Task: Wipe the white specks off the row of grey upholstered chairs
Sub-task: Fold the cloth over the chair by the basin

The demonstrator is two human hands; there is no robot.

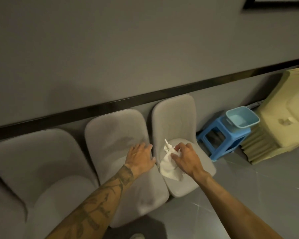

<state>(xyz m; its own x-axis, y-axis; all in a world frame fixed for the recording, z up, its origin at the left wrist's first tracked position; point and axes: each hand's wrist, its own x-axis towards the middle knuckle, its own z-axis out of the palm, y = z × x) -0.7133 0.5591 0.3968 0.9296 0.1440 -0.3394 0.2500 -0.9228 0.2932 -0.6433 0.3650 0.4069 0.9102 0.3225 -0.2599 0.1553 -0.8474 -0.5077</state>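
Where the wall (128,57) runs across the frame, three grey chairs (41,161) stand in a row, with a fourth's edge at lower left. One white cloth (169,168) lies on the rightmost chair (188,183), its long axis near vertical and its twisted tip pointing up-frame. The right hand (186,159) curls its fingers into the cloth. The left hand (141,157) rests flat with fingers spread on the middle chair (114,135).
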